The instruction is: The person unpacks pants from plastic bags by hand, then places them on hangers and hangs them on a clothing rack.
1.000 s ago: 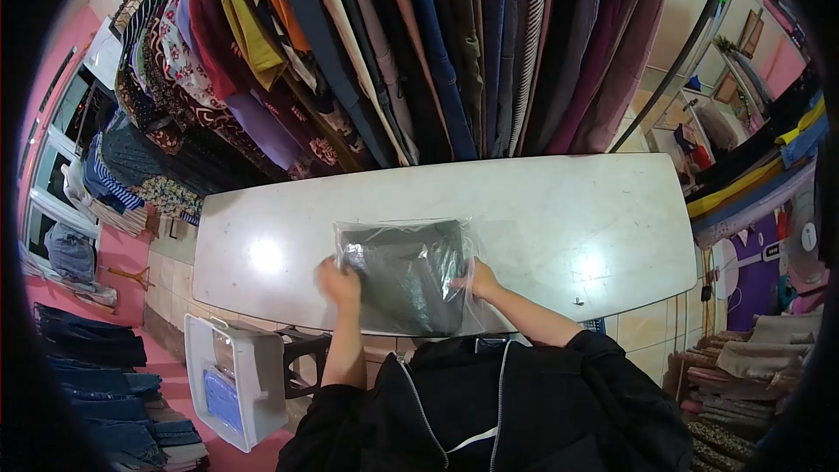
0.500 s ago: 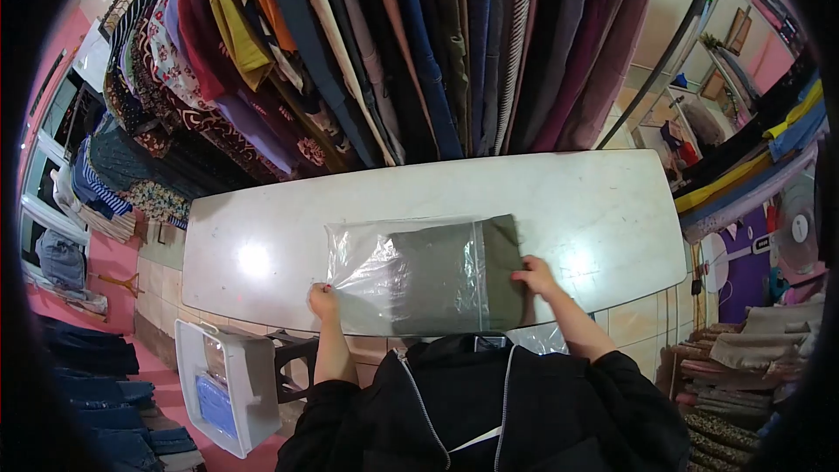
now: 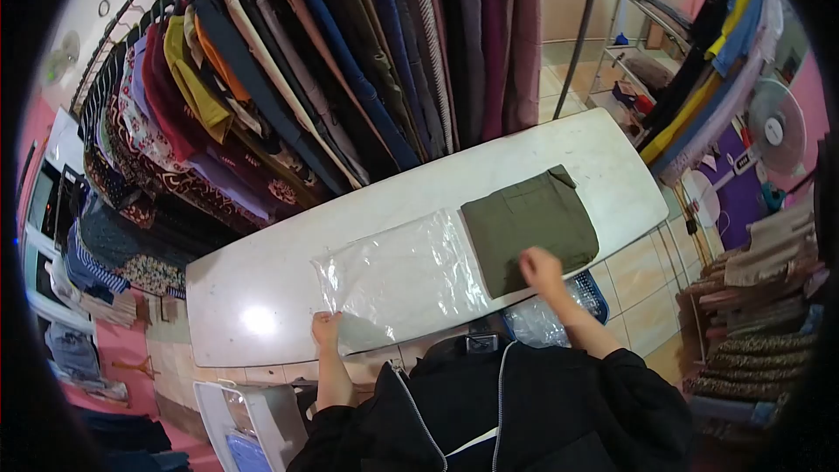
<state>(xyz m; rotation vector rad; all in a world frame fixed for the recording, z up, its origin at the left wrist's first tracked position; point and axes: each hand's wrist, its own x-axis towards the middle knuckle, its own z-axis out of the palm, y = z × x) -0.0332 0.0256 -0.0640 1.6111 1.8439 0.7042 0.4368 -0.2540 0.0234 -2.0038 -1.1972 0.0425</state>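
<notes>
A clear plastic bag lies flat on the white table, looking empty. My left hand is closed on its near left corner. Just right of the bag's edge is a folded olive-green garment, perhaps trousers, with one far corner turned up. Over the near part of this garment is my right hand, its fingers curled in. Whether they grip the cloth cannot be made out.
A rack of hanging clothes runs along the table's far side. Below the near edge are a blue basket with clear plastic in it and a white bin. A fan and stacked clothes are at the right.
The olive garment, partly inside the bag before, now lies outside it to the right. My right hand has moved from the garment's right side to over it. The view has turned.
</notes>
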